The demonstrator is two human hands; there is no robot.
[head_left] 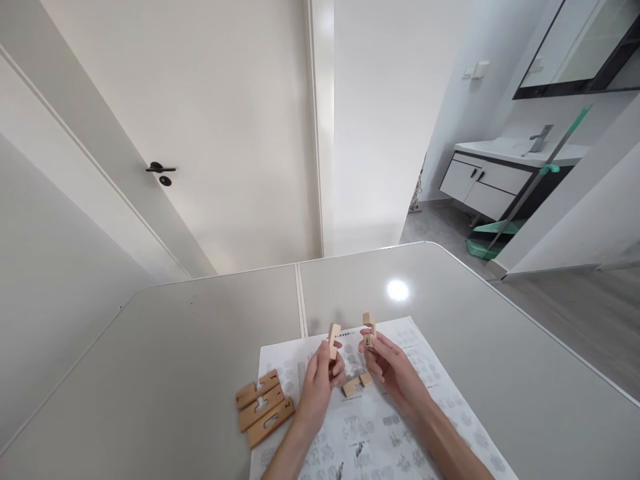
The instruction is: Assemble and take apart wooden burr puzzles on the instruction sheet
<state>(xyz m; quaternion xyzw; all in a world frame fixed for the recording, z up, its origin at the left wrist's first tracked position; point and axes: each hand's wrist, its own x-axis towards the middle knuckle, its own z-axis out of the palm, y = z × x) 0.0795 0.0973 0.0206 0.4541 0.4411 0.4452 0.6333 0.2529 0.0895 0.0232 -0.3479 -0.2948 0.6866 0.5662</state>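
Observation:
My left hand (325, 370) pinches a light wooden puzzle block (334, 335), held upright above the printed sheet. Across from it, my right hand (387, 360) grips a second notched wooden block (369, 320) with a dark mark like a 3 on its lower part. The two blocks are apart. On the sheet between my hands lies another notched wooden block (356, 385). Left of my left hand, several darker flat wooden pieces (265, 408) with cut-out slots and numbers lie side by side, partly over the sheet's left edge.
A white instruction sheet (360, 443) with small printed diagrams covers part of the grey table (165, 373). A seam (301, 300) runs across the tabletop. Beyond stand a closed door (240, 133), a washbasin cabinet (485, 177) and a green broom with dustpan (483, 248).

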